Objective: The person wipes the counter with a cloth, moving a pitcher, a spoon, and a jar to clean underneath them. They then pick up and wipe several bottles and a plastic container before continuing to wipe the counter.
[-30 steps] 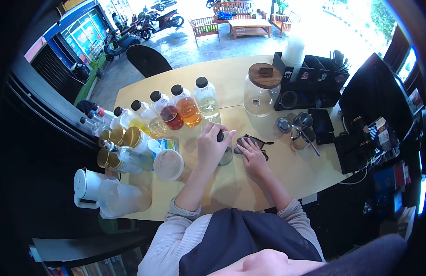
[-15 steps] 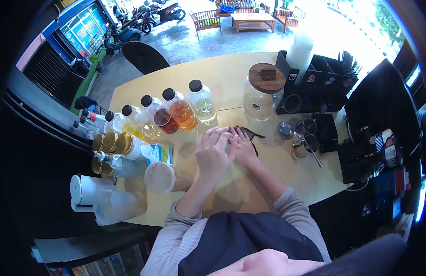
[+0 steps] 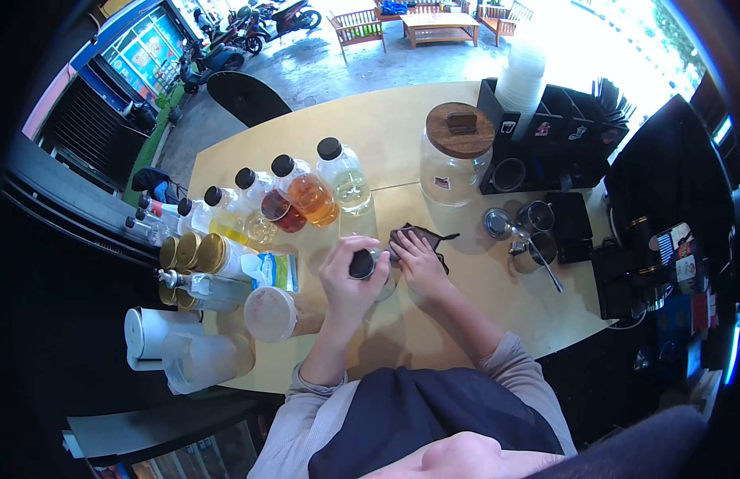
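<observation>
Item: small black-capped bottle (image 3: pixel 362 263), mid-desk (image 3: pixel 386 128), front edge side; our left hand (image 3: pixel 344 286) has its grip closed around the top. Just beside it: dark cloth (image 3: pixel 410 234), with our right hand (image 3: pixel 422 263) lying flat on it, grip open. Behind: row of capped bottles (image 3: pixel 306 193) and a wood-lidded glass jar (image 3: pixel 456 156).

Left of the wooden-lidded glass jar (image 3: pixel 454 160) stands a row of capped bottles (image 3: pixel 310 195); right of it, a black organizer (image 3: pixel 577 152) and metal cups (image 3: pixel 536 217).
</observation>
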Tool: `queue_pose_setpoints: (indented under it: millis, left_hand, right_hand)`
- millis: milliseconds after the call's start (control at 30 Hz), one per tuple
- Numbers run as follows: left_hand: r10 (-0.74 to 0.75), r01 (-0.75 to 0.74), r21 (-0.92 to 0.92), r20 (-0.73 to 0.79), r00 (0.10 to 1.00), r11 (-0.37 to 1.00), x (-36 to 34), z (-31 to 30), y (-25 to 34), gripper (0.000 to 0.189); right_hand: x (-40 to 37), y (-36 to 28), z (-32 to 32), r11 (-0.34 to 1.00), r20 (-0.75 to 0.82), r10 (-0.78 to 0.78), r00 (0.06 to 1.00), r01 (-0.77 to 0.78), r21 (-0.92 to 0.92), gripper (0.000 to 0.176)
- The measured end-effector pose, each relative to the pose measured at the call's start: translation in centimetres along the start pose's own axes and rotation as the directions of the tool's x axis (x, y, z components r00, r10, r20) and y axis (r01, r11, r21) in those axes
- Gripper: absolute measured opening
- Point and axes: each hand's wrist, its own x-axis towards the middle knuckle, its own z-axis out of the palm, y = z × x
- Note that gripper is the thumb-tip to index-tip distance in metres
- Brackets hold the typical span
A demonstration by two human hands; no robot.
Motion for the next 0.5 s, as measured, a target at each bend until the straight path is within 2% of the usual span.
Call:
queue_pose_setpoints:
  millis: [33, 100, 200, 333, 400, 500]
  left_hand:
    - [-0.002, 0.002, -0.002, 0.001, 1.000, 1.000, 0.0, 0.0, -0.2, 0.018]
    - [-0.256, 0.257, -0.170, 0.026, 0.966, 0.951, 0.0, 0.0, -0.4, 0.020]
    - [-0.223, 0.226, -0.124, 0.042, 0.974, 0.966, -0.7, 0.1, -1.1, 0.018]
    - [-0.187, 0.186, -0.072, -0.003, 0.982, 0.980, -0.8, 0.9, -0.3, 0.015]
    - [-0.113, 0.112, 0.026, 0.015, 0.994, 0.993, -0.6, 1.2, 0.0, 0.014]
    - [-0.099, 0.095, 0.065, 0.052, 0.994, 0.993, -0.8, 1.8, 1.3, 0.010]
  right_hand:
    - [-0.3, 0.0, -0.6, 0.999, 0.032, 0.002, 0.999, -0.003, 0.044, 0.047]
    - [-0.5, 0.3, -1.4, 0.996, 0.037, 0.032, 0.999, -0.035, 0.088, 0.045]
    - [0.3, 0.7, -1.0, 0.998, 0.035, 0.025, 0.999, -0.026, 0.049, 0.045]
    - [2.1, 1.1, 0.6, 0.999, -0.079, -0.013, 0.997, 0.009, -0.049, 0.046]
    - [2.4, 1.2, 0.9, 0.997, -0.111, -0.030, 0.993, 0.022, -0.072, 0.046]
    - [1.9, 1.2, 0.5, 0.995, -0.130, -0.061, 0.990, 0.050, -0.086, 0.046]
